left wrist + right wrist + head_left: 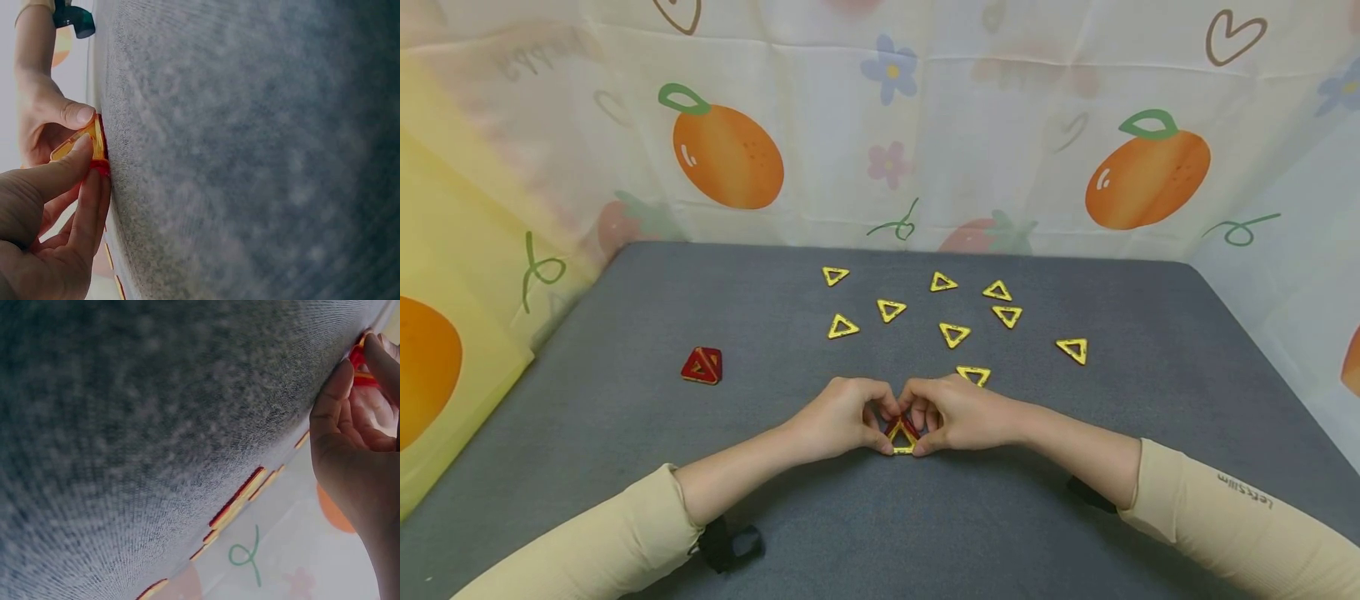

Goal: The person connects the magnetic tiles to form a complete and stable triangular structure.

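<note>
Both hands meet over the table close to its near side, around a small cluster of triangular frame tiles. A yellow triangle tile [902,451] faces the head camera, with red tile edges [912,427] behind it. My left hand [844,418] pinches the cluster from the left, its thumb at the yellow tile's lower corner. From the other side, my right hand [966,412] grips it with thumb and curled fingers. The left wrist view shows the yellow tile [97,140] leaning above a red bottom edge, close to the tabletop. Fingers partly hide the back of the cluster.
A red pyramid of triangle tiles [702,365] stands on the grey table [737,300] to the left. Several loose yellow triangle tiles [954,335] lie flat beyond the hands, one [973,374] right behind the right hand. A fruit-patterned curtain [820,125] borders the table's far edge.
</note>
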Action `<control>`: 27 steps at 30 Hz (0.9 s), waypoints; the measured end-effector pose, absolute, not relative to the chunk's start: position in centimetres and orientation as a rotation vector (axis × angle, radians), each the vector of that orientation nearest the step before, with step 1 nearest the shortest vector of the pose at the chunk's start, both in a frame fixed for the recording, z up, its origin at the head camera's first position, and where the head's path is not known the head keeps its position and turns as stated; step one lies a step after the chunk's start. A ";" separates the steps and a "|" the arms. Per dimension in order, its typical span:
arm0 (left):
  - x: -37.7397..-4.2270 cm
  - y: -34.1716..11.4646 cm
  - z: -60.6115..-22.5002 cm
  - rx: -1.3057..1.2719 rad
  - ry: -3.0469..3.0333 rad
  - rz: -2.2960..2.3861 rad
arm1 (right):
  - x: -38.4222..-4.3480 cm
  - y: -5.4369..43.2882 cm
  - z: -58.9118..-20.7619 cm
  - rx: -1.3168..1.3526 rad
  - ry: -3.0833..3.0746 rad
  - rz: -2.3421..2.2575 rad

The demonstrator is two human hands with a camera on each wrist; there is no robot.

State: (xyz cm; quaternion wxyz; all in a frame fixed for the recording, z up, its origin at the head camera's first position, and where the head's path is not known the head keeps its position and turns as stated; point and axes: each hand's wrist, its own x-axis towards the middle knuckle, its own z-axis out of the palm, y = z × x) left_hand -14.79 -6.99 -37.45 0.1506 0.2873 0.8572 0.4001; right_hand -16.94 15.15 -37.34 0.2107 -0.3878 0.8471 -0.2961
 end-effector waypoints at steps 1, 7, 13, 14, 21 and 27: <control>-14.8 -7.0 -37.4 0.828 2.467 1.144 | -17.0 15.2 -37.3 -1.080 2.353 -0.822; -14.8 -6.9 -37.4 0.826 2.473 1.135 | -17.0 15.2 -37.3 -1.087 2.346 -0.825; -14.7 -6.9 -37.3 0.817 2.478 1.129 | -17.0 15.2 -37.2 -1.077 2.313 -0.855; -14.6 -6.8 -37.3 0.816 2.481 1.126 | -16.9 15.2 -37.2 -1.079 2.309 -0.858; -14.8 -7.1 -37.0 0.821 2.453 1.120 | -16.8 15.2 -37.2 -1.086 2.324 -0.846; -15.9 -8.2 -36.4 0.817 2.471 1.104 | -16.8 15.2 -37.1 -1.070 2.315 -0.843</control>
